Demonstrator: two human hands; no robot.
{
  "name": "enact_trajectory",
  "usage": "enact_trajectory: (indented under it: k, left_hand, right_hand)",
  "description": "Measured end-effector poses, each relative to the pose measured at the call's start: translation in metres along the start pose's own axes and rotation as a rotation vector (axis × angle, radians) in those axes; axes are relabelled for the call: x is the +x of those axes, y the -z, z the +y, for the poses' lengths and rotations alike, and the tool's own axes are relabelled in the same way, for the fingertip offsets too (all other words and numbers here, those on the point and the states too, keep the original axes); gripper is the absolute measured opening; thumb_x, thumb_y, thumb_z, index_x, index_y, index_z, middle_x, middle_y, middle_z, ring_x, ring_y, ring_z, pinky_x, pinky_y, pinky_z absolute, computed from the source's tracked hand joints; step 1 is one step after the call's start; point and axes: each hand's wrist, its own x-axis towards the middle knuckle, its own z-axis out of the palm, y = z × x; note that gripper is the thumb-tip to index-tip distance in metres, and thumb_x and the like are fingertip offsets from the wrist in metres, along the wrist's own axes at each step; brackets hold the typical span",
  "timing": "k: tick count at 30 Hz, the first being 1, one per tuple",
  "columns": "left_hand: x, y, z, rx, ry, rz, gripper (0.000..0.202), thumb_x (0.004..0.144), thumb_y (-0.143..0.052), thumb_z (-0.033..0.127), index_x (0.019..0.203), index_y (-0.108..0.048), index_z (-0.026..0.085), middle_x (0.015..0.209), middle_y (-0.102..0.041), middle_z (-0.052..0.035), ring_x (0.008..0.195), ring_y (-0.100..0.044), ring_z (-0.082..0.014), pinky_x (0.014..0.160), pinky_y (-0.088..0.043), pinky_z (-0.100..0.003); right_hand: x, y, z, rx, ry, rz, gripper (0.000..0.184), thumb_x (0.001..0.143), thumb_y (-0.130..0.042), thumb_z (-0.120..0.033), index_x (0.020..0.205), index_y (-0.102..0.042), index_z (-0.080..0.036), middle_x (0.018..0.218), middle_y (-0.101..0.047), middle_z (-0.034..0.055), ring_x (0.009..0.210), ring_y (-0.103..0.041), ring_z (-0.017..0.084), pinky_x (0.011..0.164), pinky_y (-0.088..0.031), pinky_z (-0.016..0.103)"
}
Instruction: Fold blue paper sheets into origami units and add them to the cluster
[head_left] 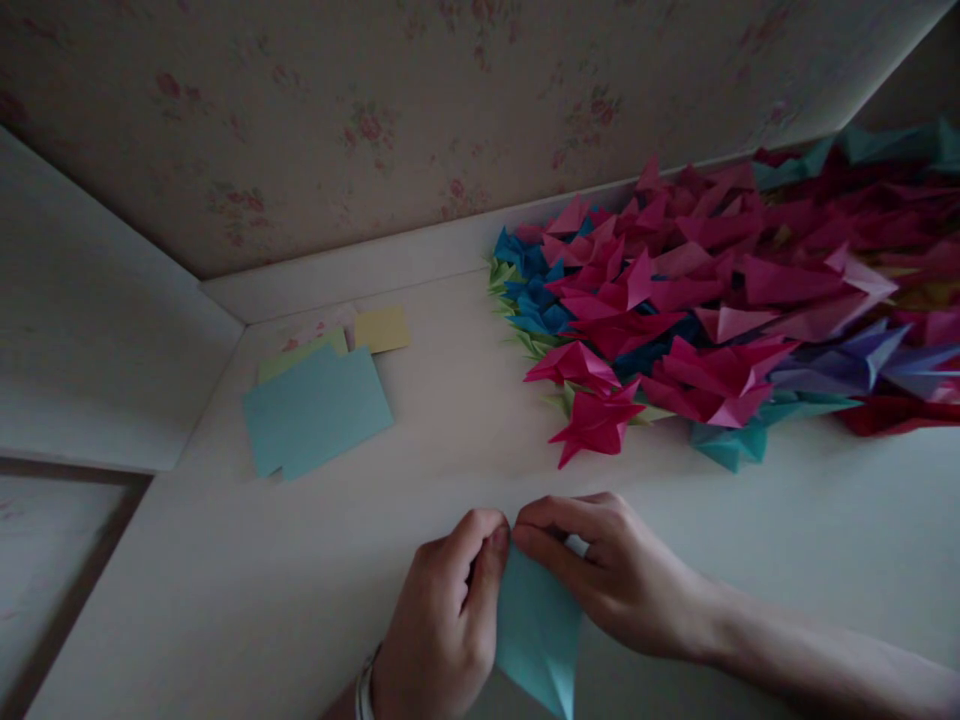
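A light blue folded paper (537, 630) lies on the white table (225, 600) near the front edge, its tip pointing toward me. My left hand (442, 620) pinches its upper left edge, fingers curled closed. My right hand (600, 575) pinches the top of the same paper from the right, thumb and fingers pressed together. Both hands meet at the paper's upper corner.
A large heap of folded paper cranes (712, 300), mostly pink with blue, green, teal and purple ones, fills the back right. A stack of flat paper sheets (315, 410), light blue on top with green and yellow (382, 328) behind, lies at the left. A flowered wall (375, 120) rises behind.
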Motion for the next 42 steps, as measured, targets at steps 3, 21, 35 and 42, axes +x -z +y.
enact_trajectory:
  k: [3,21,35,42]
  left_hand:
    - [-0.001,-0.002,-0.002,-0.006,-0.016,0.010,0.027,0.103,-0.036,0.025,0.095,-0.061,0.020,0.065,-0.059,0.0023,0.056,-0.059,-0.0130,0.055,-0.041,-0.021]
    - [-0.005,0.020,-0.009,-0.601,0.194,-0.029,0.051,0.079,-0.080,0.039,0.122,-0.060,0.021,0.090,-0.070,-0.0060,0.073,-0.066,-0.0181,0.064,-0.055,-0.025]
    - [0.006,0.023,-0.013,-0.773,0.246,-0.049,0.036,0.083,-0.078,0.037,0.112,-0.063,0.023,0.075,-0.068,0.0001,0.066,-0.062,-0.0127,0.061,-0.052,-0.021]
    - [0.005,0.022,-0.013,-0.743,0.251,-0.142,0.031,0.087,-0.073,0.033,0.115,-0.061,0.024,0.080,-0.064,-0.0008,0.070,-0.057,-0.0137,0.062,-0.047,-0.022]
  right_hand:
    - [0.000,0.001,0.000,-0.007,-0.005,0.017,0.031,0.100,-0.046,-0.031,0.080,-0.066,-0.017,0.066,-0.061,0.0004,0.056,-0.051,0.012,0.053,-0.037,0.023]
    - [0.008,0.017,0.011,0.786,-0.274,0.127,0.034,0.088,-0.071,-0.044,0.108,-0.067,-0.016,0.071,-0.066,-0.0002,0.052,-0.064,0.012,0.049,-0.048,0.022]
    - [0.000,0.019,0.002,0.771,-0.184,-0.017,0.034,0.083,-0.078,-0.039,0.107,-0.069,-0.016,0.071,-0.067,0.0004,0.061,-0.062,0.011,0.058,-0.050,0.023]
    - [0.000,0.018,0.003,0.524,-0.102,0.079,0.029,0.088,-0.071,-0.043,0.101,-0.074,-0.016,0.066,-0.068,0.0013,0.059,-0.061,0.013,0.053,-0.047,0.022]
